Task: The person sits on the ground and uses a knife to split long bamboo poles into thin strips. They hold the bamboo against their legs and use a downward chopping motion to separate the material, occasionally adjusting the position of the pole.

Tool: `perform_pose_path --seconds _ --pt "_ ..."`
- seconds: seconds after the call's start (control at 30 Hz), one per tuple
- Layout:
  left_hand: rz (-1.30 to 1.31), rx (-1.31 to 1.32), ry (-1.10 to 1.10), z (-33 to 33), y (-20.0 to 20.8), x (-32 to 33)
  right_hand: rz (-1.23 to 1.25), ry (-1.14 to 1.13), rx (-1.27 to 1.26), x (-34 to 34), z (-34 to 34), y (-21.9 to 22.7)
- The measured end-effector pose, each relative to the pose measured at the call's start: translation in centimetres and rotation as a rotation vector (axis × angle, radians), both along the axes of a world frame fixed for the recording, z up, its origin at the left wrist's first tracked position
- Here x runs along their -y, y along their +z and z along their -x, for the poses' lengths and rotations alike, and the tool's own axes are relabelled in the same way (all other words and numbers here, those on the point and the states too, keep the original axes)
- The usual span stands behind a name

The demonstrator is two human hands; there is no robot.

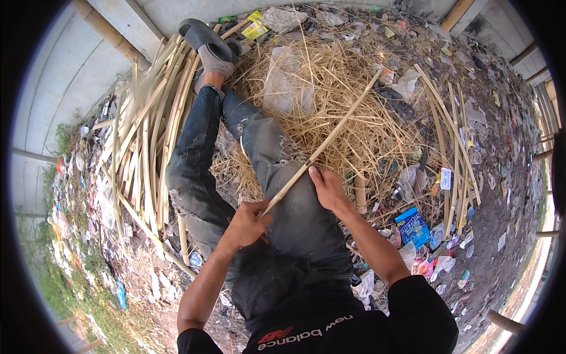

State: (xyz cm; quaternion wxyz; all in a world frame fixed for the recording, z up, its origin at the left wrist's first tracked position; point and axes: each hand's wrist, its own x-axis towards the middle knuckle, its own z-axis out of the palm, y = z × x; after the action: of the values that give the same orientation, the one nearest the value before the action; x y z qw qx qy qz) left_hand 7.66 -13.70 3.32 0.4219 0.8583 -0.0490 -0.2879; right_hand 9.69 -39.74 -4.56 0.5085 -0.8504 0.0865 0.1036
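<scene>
A long, pale bamboo strip slants over my right thigh, its far end reaching up and right above the straw. My left hand is closed around its near end, by my lap. Farther along, my right hand is at the strip's right edge with the thumb against it. Most of that hand's fingers are hidden beneath it, so a tool there cannot be made out. Under the strip are my worn dark jeans, frayed at the knee.
Many split bamboo strips lie heaped left of my legs. Thin shavings cover the ground ahead. A few more strips lie at the right, near a blue packet and scattered litter. A pale wall stands at the far left.
</scene>
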Motion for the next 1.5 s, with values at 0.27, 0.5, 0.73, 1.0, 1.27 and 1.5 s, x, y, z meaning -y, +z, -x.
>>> perform_pose_path --seconds 0.27,0.5,0.73,1.0,1.27,1.5 --pt "0.062 0.024 0.080 -0.5 -1.8 2.2 -0.035 0.099 0.106 -1.4 1.4 1.2" --pt "0.091 -0.052 0.089 -0.6 -0.2 2.4 -0.091 0.157 0.033 -1.3 1.2 2.2" --pt "0.078 -0.073 0.054 -0.9 -0.6 1.7 -0.592 0.263 -0.501 1.1 -0.6 1.7" --pt "0.179 -0.035 0.050 -1.3 -3.5 0.8 -0.220 0.285 -0.214 1.2 -0.7 1.7" --pt "0.100 -0.026 0.064 -1.3 -2.0 2.1 0.381 0.142 0.281 -1.9 2.5 3.4" --pt "0.138 -0.052 0.090 -0.7 -1.7 1.9 -0.244 0.107 0.085 -1.3 1.9 1.5"
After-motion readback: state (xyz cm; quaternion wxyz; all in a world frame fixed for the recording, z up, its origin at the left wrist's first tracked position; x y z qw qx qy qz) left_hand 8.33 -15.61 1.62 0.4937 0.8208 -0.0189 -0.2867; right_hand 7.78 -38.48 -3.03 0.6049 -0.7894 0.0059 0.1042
